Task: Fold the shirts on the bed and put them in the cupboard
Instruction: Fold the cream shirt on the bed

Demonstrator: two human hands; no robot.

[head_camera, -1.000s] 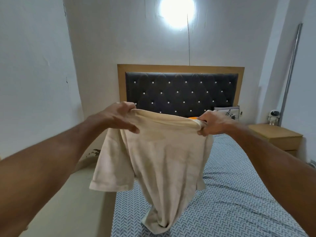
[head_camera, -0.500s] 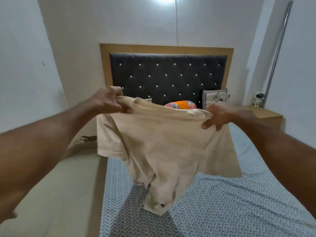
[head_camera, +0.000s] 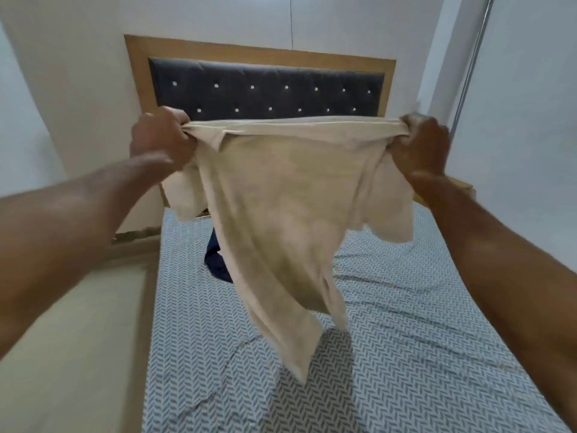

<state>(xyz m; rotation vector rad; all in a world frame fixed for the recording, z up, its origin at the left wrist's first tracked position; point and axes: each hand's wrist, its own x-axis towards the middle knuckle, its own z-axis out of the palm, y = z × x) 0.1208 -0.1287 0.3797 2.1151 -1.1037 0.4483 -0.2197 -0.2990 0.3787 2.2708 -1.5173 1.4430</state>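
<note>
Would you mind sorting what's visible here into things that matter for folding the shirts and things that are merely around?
Part of the job:
beige shirt, gripped by left hand and right hand
dark blue garment, possibly another shirt
bed

Just around:
headboard
metal pole

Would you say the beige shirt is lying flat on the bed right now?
No: the left hand and right hand grip the beige shirt by its top edge, so it hangs above the bed.
</note>
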